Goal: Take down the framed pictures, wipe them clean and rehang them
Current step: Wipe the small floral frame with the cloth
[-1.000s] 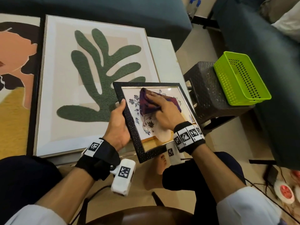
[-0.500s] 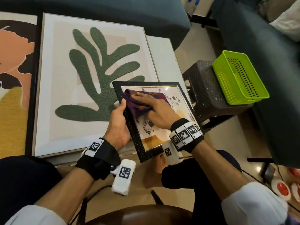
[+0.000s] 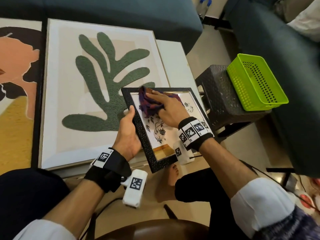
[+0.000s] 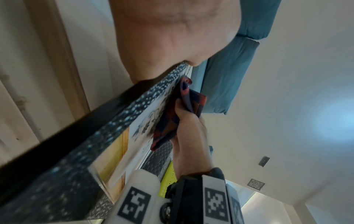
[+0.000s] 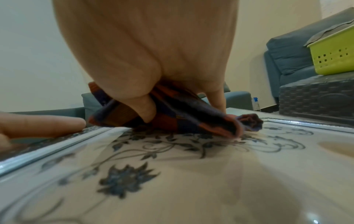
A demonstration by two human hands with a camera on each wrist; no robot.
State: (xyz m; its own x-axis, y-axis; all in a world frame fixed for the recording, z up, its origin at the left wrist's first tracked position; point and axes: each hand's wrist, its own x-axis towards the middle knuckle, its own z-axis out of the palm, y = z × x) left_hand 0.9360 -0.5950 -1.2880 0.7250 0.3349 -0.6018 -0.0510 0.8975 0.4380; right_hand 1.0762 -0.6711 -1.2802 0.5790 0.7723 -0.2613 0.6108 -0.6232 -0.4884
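A small black speckled frame (image 3: 147,139) with a floral print under glass (image 5: 172,166) is held tilted over my lap. My left hand (image 3: 129,134) grips its left edge, thumb on top of the border. My right hand (image 3: 166,108) presses a purple and orange checked cloth (image 3: 149,101) against the glass at the upper left corner of the frame, thumb tucked into the cloth. In the left wrist view the cloth (image 4: 172,121) lies bunched under the right hand's fingers, along the frame (image 4: 107,128). The cloth (image 5: 182,119) hides the print beneath it.
A large framed green leaf picture (image 3: 103,80) lies flat on the low table (image 3: 173,54); beside it, at the left, is another large picture (image 3: 15,75). A lime green basket (image 3: 254,84) sits on a dark stool (image 3: 218,94) at the right. Dark sofas stand beyond and to the right.
My right hand has slid the cloth from the middle of the glass up and left to the frame's top left corner. The left hand keeps its grip.
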